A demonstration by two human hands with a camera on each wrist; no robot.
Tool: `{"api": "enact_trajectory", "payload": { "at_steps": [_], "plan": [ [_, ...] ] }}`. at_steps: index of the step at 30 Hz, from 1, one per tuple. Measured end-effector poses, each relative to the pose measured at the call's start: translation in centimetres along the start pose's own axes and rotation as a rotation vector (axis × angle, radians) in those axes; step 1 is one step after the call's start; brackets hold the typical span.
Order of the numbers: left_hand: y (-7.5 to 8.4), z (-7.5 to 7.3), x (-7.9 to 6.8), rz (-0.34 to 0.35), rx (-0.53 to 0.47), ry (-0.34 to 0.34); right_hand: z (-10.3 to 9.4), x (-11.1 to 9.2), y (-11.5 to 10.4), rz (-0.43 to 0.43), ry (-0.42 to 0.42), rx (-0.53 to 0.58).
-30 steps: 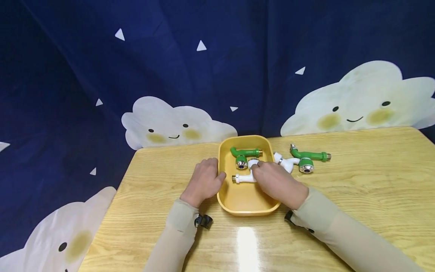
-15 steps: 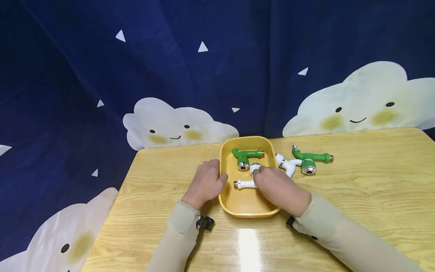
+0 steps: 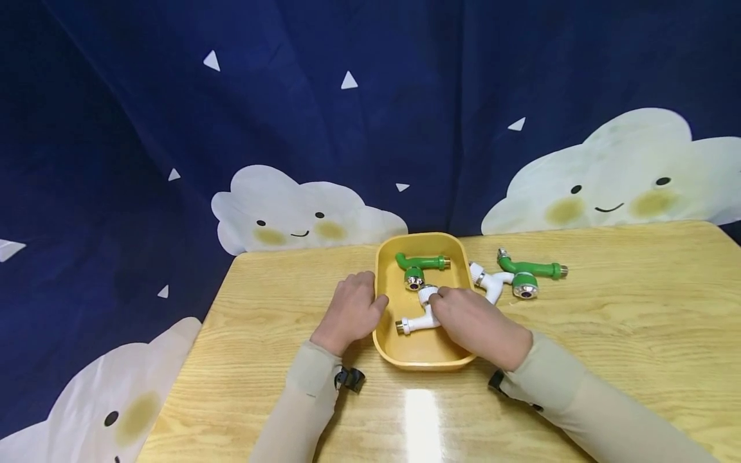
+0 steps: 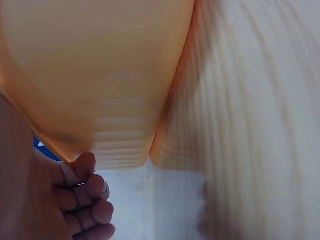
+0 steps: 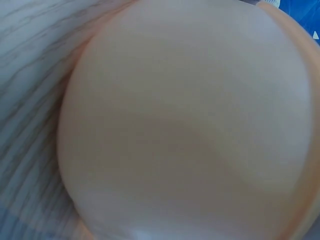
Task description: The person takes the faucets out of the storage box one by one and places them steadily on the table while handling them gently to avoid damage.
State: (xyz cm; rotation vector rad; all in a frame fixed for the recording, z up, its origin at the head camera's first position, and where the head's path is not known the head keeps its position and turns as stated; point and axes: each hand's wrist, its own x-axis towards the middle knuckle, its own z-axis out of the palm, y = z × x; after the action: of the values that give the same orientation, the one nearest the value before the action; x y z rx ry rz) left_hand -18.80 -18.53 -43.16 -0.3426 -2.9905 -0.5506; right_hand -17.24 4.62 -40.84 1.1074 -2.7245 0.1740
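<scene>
A white plastic faucet [image 3: 423, 322] with a brass threaded end lies low inside the yellow plastic basin [image 3: 425, 364]. My right hand [image 3: 483, 326] reaches over the basin's right rim and grips this faucet by its right part, which the fingers hide. On the left side, my left hand [image 3: 350, 313] holds the basin's rim, thumb at the edge. Its curled fingers [image 4: 102, 212] show against the outer wall in the left wrist view. Behind the white faucet, a green faucet [image 3: 421, 262] lies in the basin. The right wrist view is filled by the basin's outer wall [image 5: 185, 115].
Just right of the basin, a second white faucet [image 3: 492, 283] and another green faucet [image 3: 529, 267] lie close together on the wooden table [image 3: 625, 308]. A dark blue curtain [image 3: 428, 116] with cloud prints hangs behind the table's back edge.
The white faucet in my right hand has shifted toward the near side of the basin and tilted, its brass end lower in view. My left hand keeps its hold on the rim.
</scene>
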Motion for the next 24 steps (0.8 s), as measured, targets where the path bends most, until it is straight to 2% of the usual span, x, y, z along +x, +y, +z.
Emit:
{"api": "enact_trajectory", "payload": {
  "at_steps": [10,17,24],
  "plan": [
    [0.07,-0.14,0.10,-0.017,-0.005,0.001,0.34,0.11,0.30,0.036,0.030,0.019],
    [0.00,-0.16,0.05,-0.015,-0.010,-0.001,0.39,0.27,0.36,0.052,-0.015,0.038],
    [0.04,-0.09,0.00,-0.020,-0.009,-0.008,0.71,0.16,0.15,0.029,-0.016,-0.027]
  ]
}}
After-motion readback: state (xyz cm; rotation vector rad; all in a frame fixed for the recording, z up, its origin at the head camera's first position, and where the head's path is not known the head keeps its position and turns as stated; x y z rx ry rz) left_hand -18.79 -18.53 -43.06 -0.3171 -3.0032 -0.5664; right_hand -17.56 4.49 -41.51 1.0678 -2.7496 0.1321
